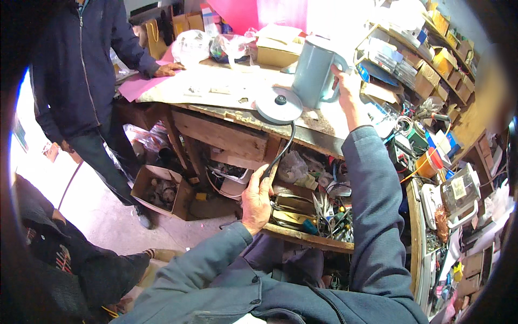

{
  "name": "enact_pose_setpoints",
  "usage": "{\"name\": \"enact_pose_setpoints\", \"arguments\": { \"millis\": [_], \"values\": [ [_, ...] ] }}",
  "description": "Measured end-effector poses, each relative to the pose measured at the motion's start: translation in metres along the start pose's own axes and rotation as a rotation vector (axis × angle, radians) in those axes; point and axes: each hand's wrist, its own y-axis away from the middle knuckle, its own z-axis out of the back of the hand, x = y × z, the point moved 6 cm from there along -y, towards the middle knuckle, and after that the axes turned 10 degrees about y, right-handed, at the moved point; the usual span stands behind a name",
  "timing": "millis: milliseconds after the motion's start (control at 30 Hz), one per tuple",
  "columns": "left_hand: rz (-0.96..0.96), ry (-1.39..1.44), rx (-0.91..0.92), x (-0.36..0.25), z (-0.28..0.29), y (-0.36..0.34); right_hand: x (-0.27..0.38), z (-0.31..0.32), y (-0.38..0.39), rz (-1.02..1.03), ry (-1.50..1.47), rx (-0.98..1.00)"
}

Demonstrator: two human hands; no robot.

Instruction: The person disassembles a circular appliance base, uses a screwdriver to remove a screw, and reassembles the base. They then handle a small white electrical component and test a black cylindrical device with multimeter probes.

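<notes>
A blue-grey kettle (311, 70) is gripped by its handle in the right hand (346, 89) at 1 o'clock, above a sunlit worktable (216, 96); whether its foot is fully set down cannot be told. Beside it, toward the kettle's 8 o'clock, a round base (270, 106) is seen at the table's edge, its black cord (284, 153) pinched near the centre between the thumb and fingers of the left hand (256, 202). A pale sticker is borne by a clear jar (465, 186) at 3 o'clock, its print too small to be read. A red-and-white design is shown on a dark garment (60, 258) at 8 o'clock. The wooden tabletop is partly bleached by glare, with pink sheeting (139, 86) spread at 11 o'clock, where a co-worker's hand (168, 69) is rested. Shelves (450, 89) at 2 o'clock are packed with cartons; tools are crowded into a drawer (307, 236) at 5 o'clock; an open carton (183, 195) is placed on the concrete floor (105, 216) toward 8 o'clock.
</notes>
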Motion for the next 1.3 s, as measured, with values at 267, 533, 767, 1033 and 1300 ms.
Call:
{"name": "enact_pose_setpoints", "arguments": {
  "millis": [267, 533, 767, 1033, 1300],
  "values": [
    [0.003, -0.041, -0.010, -0.001, 0.007, -0.002, 0.075, 0.003, 0.036, -0.014, -0.156, -0.102],
    [-0.035, 0.057, -0.013, 0.014, 0.007, -0.004, 0.063, -0.015, 0.070, -0.115, -0.217, 0.102],
    [-0.034, 0.050, -0.041, 0.008, 0.009, -0.004, 0.070, -0.044, 0.088, -0.040, -0.113, -0.004],
    [0.197, 0.068, 0.056, 0.023, 0.039, -0.016, 0.068, -0.041, 0.073, -0.030, 0.130, 0.162],
    [0.438, -0.521, 0.493, 0.157, 0.132, 0.060, 0.065, -0.045, 0.069, -0.046, 0.059, 0.195]
  ]
}}
